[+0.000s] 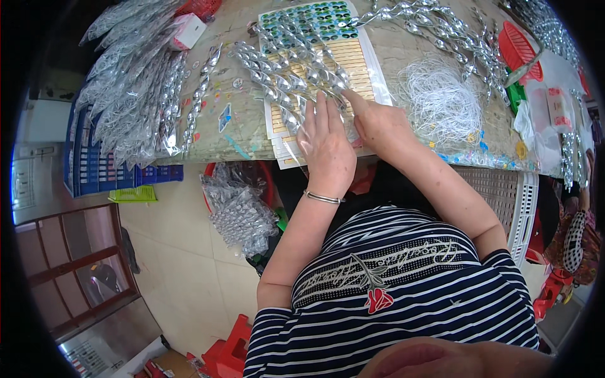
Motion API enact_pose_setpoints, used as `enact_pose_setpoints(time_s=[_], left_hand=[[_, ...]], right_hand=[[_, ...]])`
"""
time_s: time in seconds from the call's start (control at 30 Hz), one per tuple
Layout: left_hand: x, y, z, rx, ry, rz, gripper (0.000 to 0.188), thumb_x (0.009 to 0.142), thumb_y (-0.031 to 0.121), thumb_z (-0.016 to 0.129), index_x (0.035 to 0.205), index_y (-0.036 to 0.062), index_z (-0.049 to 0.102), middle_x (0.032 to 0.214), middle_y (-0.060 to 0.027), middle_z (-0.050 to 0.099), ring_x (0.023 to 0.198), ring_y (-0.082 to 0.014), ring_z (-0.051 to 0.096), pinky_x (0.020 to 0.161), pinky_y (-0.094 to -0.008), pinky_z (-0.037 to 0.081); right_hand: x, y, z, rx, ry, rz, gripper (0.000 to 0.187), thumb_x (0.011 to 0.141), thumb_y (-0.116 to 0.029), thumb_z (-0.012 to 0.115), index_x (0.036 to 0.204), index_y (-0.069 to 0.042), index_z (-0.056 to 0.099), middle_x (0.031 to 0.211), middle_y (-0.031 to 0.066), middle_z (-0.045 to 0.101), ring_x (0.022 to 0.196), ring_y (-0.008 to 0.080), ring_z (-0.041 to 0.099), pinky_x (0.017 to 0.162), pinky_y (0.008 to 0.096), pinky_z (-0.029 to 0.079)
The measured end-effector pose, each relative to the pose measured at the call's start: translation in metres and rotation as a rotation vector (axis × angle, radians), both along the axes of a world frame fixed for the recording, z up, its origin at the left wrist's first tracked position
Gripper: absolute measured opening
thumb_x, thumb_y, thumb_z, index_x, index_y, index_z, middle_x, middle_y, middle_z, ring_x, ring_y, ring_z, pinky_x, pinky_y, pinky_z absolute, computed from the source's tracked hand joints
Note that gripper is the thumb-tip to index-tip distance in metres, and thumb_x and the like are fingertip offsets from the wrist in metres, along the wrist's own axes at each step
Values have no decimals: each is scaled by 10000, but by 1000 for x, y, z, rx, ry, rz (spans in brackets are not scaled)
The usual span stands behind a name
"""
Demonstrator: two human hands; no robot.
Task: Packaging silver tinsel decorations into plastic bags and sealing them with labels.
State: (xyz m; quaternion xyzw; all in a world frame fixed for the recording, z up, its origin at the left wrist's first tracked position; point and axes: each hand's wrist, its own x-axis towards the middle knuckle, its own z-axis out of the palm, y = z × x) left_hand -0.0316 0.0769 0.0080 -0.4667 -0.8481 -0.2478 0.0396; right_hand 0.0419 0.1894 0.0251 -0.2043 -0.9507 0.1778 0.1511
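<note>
Several silver twisted foil spirals (277,79) lie side by side on a stack of printed sheets (362,60) at the table's front edge. My left hand (329,148) rests flat across their near ends, its fingers stretched out. Clear film shows beside its thumb. Just to the right, my right hand (381,126) reaches in with the index finger extended and touching the near right side of the spirals. Its other fingers are bent under and mostly hidden. The top sheet carries green and blue oval pictures at its far end; beige strips show below them.
Plastic-wrapped silver spirals (135,94) pile up at the left beside a blue basket (94,167). Tangled white string (441,97) lies to the right. More spirals (435,31) and a red basket (520,50) are at the far right. Below the table, a bucket holds bagged spirals (242,217).
</note>
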Motion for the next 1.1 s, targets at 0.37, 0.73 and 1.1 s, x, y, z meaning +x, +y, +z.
enact_pose_setpoints(time_s=[0.37, 0.73, 1.1], left_hand=[[-2, -1, -1, -18, 65, -2, 562, 818, 95, 540, 1337, -73, 407, 1446, -196, 359, 1333, -363, 332, 1048, -461, 255], [0, -4, 2, 8, 17, 11, 563, 796, 83, 572, 1316, -79, 426, 1434, -213, 368, 1318, -369, 356, 1041, -452, 271], [-5, -11, -1, 51, -67, -30, 728, 691, 74, 731, 1312, -111, 400, 1409, -253, 373, 1301, -397, 364, 1048, -466, 288]], right_hand=[[0, -2, 7, -75, -20, -77, 386, 863, -131, 538, 1232, -43, 471, 639, 188, 623, 598, 361, 634, 570, 475, 499], [-9, -14, 20, -153, -190, -79, 383, 851, -127, 543, 1223, -58, 487, 740, 175, 660, 647, 369, 652, 628, 486, 505], [-10, 0, -8, -47, 71, -56, 367, 839, -144, 590, 1202, -108, 551, 997, 136, 575, 819, 337, 635, 665, 427, 533]])
